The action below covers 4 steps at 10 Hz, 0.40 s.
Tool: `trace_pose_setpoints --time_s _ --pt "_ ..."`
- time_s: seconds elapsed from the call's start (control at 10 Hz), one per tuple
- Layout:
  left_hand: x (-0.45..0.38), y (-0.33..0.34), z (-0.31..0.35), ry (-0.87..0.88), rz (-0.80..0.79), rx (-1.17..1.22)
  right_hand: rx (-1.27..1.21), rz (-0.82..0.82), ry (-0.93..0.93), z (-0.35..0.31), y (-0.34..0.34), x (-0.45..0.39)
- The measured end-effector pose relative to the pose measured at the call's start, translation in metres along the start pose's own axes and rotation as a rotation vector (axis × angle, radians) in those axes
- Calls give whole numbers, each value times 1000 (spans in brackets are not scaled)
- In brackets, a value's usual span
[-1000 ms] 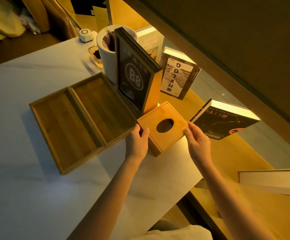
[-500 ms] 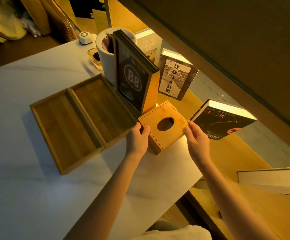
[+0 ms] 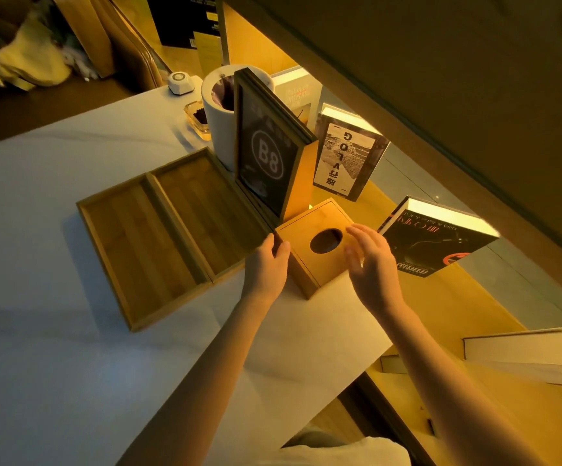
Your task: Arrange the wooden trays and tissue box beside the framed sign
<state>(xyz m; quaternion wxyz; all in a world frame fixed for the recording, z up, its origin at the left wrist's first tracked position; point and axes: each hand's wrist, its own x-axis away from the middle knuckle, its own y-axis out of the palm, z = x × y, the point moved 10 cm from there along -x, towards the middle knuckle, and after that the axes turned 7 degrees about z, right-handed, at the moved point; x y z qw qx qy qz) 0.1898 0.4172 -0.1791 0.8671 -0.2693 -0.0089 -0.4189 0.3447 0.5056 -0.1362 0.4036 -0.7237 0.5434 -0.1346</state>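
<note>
"B8" on framed sign [image 3: 267, 159]; "GO" on book [image 3: 348, 156]

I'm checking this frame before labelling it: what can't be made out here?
All in the head view:
- Right hand: motion-blurred, so contact with the tissue box is unclear.
- Tissue box opening: dark, so any tissues inside are unseen.
- White pot: partly hidden behind the framed B8 sign.
- White book: cut off by the right edge.
- Book cover small print: too small.
</note>
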Motion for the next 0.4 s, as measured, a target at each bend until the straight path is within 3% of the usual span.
trace_pose_setpoints --time_s 0.2,0.4 --pt "9 -63 38 192 142 -137 -39 -254 -255 -96 32 0" --pt "24 -182 84 328 320 -349 -382 -373 -367 -211 16 -22"
